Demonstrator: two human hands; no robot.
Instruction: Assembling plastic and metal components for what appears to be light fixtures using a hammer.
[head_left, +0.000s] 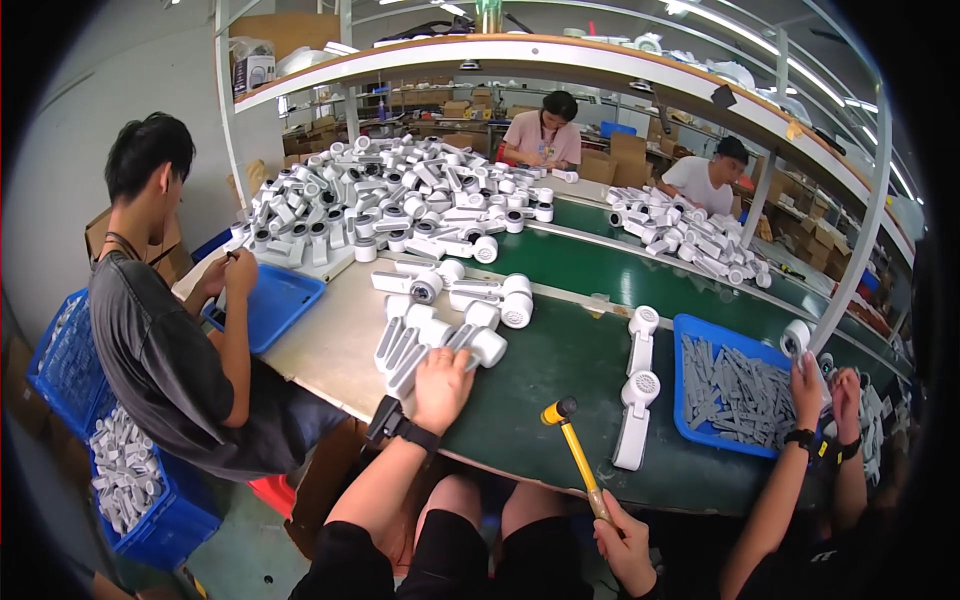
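My left hand [443, 391] has its fingers curled over a white handheld fan body at the near edge of a small cluster; the hand itself partly hides that one. The cluster's fan bodies [407, 335] have round white heads and grey strips along their handles. In my right hand [625, 548] is a hammer [577, 450] with a yellow handle and a dark head, raised over the table's front edge, head up. Beyond the hammer, two fan bodies, a nearer one [636, 410] and a farther one [642, 335], lie in line with their round grilles facing up.
A blue tray [682, 400] of grey strips stands at the right, beside a co-worker's hands [806, 385]. At the left, another person works over a blue tray [290, 300]. A large heap of fan bodies [390, 190] covers the far left. Shelf posts [868, 235] rise behind.
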